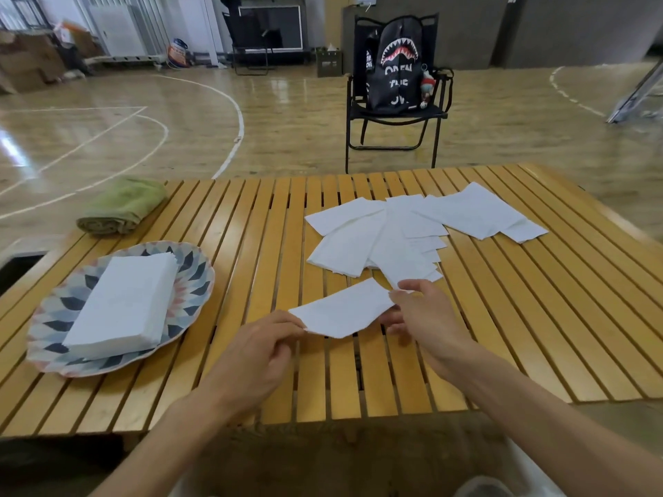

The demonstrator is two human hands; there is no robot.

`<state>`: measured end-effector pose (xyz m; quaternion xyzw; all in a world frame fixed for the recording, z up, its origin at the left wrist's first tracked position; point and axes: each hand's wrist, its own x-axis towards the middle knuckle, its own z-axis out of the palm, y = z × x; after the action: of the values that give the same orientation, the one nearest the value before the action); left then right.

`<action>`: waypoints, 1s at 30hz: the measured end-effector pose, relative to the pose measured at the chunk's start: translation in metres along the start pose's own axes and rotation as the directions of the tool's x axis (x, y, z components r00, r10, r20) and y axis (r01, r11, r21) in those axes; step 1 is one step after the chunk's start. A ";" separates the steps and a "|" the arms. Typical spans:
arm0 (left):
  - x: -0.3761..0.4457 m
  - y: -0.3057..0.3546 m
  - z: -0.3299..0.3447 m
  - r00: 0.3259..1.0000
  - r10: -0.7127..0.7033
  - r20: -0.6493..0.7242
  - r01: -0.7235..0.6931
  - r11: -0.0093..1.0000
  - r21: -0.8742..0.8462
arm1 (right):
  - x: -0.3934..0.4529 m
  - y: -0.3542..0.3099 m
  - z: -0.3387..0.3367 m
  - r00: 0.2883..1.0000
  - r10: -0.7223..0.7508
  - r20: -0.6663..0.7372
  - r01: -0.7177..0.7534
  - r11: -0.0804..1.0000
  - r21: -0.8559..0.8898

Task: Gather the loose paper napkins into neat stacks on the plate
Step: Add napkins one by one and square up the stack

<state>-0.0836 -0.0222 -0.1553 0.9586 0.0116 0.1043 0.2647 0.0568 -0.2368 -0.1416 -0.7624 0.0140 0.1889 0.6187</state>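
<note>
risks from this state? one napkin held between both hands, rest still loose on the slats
1. The held napkin is pinched only at its ends by the left hand and right hand; the thin sheet could crease or tear.
2. The stack on the plate sits skewed, so a new sheet may land misaligned.
3. The loose napkins overlap; a grip may lift several.

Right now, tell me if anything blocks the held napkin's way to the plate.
Nothing visible does. The napkin, pinched by the left hand and right hand, has only bare table slats between it and the plate, which already carries a napkin stack.
</note>
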 end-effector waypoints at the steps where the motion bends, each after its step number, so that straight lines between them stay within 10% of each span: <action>1: 0.000 -0.001 0.000 1.000 -0.019 -0.005 0.019 1.000 -0.009 | 0.000 0.000 -0.002 1.000 -0.020 -0.002 0.020 0.996 -0.087; 8: 0.007 0.009 0.003 0.985 -0.093 -0.144 0.121 0.972 0.199 | -0.007 -0.005 -0.002 0.976 -0.159 0.146 0.216 0.760 -0.613; 15: 0.006 0.016 0.019 0.999 0.013 0.050 -0.026 0.960 0.280 | -0.017 0.002 0.023 0.939 -0.325 0.111 0.305 0.638 -0.707; 30: 0.007 0.015 0.015 0.995 0.008 0.102 -0.035 0.963 0.269 | 0.070 -0.032 0.066 0.981 -0.138 -0.136 0.048 0.853 -0.520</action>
<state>-0.0737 -0.0421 -0.1587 0.9898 0.0020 0.0565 0.1307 0.1119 -0.1522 -0.1438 -0.9127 -0.0219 0.0904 0.3980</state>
